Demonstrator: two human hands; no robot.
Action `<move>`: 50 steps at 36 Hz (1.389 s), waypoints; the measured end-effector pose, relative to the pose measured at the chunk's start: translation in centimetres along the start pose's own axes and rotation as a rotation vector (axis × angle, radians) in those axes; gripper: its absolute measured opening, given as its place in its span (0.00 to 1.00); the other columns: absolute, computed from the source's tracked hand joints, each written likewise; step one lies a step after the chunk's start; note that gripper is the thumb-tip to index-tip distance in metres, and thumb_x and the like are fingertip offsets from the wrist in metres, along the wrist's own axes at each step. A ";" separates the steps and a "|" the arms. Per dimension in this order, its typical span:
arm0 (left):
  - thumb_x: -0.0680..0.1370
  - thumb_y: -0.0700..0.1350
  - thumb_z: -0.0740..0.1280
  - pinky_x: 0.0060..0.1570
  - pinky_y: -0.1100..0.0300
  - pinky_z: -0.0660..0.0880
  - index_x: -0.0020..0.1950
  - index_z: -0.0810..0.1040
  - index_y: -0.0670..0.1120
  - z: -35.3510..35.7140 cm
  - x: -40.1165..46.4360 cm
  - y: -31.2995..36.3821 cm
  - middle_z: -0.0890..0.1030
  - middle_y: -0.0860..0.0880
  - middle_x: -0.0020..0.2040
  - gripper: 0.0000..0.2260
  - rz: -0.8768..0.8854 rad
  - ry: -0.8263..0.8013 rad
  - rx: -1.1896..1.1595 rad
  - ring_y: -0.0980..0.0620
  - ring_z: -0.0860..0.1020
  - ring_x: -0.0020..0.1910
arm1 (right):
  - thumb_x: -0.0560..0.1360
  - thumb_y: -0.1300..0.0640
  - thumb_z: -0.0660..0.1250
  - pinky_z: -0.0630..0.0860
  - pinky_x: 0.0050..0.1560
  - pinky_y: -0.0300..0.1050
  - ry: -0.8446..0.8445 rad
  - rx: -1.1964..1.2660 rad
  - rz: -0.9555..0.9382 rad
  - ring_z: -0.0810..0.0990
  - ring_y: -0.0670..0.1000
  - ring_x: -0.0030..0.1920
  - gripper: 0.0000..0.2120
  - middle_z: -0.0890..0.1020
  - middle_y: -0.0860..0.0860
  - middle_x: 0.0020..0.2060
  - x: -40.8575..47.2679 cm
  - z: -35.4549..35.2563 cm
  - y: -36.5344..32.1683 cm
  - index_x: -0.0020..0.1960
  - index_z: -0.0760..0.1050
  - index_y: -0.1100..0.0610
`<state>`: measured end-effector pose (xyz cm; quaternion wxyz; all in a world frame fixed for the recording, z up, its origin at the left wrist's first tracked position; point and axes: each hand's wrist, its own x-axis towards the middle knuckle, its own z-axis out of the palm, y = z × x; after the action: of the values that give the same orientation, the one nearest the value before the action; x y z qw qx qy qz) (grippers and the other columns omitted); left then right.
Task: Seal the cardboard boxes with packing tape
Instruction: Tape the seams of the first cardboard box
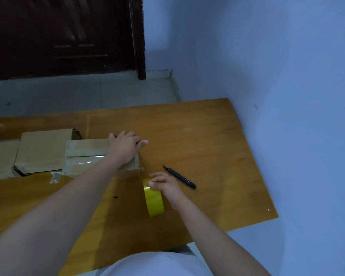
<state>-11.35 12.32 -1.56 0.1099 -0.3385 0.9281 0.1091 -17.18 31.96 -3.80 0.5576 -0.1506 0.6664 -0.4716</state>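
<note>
Head view, 1 frame. An orange-brown wooden table (197, 140) is seen set against a pale blue wall (277, 66).

A small brown cardboard box with clear tape across its closed top (88, 156) sits on the table at about 9 o'clock from frame centre. The left hand (126, 145) is laid on the box's right end, palm down, fingers curled over the far top edge, thumb stretched out toward 3 o'clock past the corner. A loose end of clear tape (55, 177) is seen hanging at the box's near left corner.

2 more flat brown cardboard boxes (42, 152) lie just beside it toward 9 o'clock, touching one another; whether these are sealed cannot be told.

A roll of yellow packing tape (153, 198) stands on edge on the table at 5 o'clock from the box, just beside its near right corner. The right hand (165, 184) grips the roll at its far end, fingers bent round the top.

A black utility knife with blade extended (180, 177) lies on the table at 3 o'clock from the right hand, near but apart.

A dark brown door (64, 34) is noted at 11 o'clock.
</note>
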 end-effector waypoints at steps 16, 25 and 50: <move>0.65 0.58 0.58 0.56 0.48 0.67 0.47 0.72 0.51 1.7 -7.6 -1.8 0.74 0.45 0.60 0.16 0.374 0.194 -0.128 0.47 0.64 0.59 | 0.73 0.64 0.69 0.72 0.53 0.44 0.074 0.067 0.001 0.77 0.50 0.57 0.08 0.80 0.45 0.52 1.2 -1.6 0.4 0.51 0.81 0.67; 0.66 0.46 0.73 0.50 0.47 0.71 0.41 0.75 0.46 4.7 -6.6 -0.2 0.77 0.44 0.55 0.09 0.236 0.457 0.007 0.42 0.71 0.52 | 0.73 0.64 0.69 0.71 0.63 0.53 0.055 0.048 -0.011 0.76 0.51 0.60 0.08 0.79 0.45 0.53 1.1 -1.0 1.0 0.50 0.81 0.65; 0.65 0.36 0.75 0.42 0.54 0.73 0.45 0.79 0.47 4.0 -6.1 1.8 0.79 0.49 0.50 0.12 0.005 0.452 -0.325 0.49 0.65 0.45 | 0.72 0.66 0.69 0.72 0.61 0.52 0.077 0.066 0.014 0.77 0.52 0.58 0.04 0.80 0.46 0.53 0.9 -0.8 0.4 0.46 0.80 0.66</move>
<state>-7.42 18.47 -3.41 -0.1558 -0.3653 0.9002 0.1786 -18.02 31.89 -4.67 0.5394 -0.1091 0.6726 -0.4948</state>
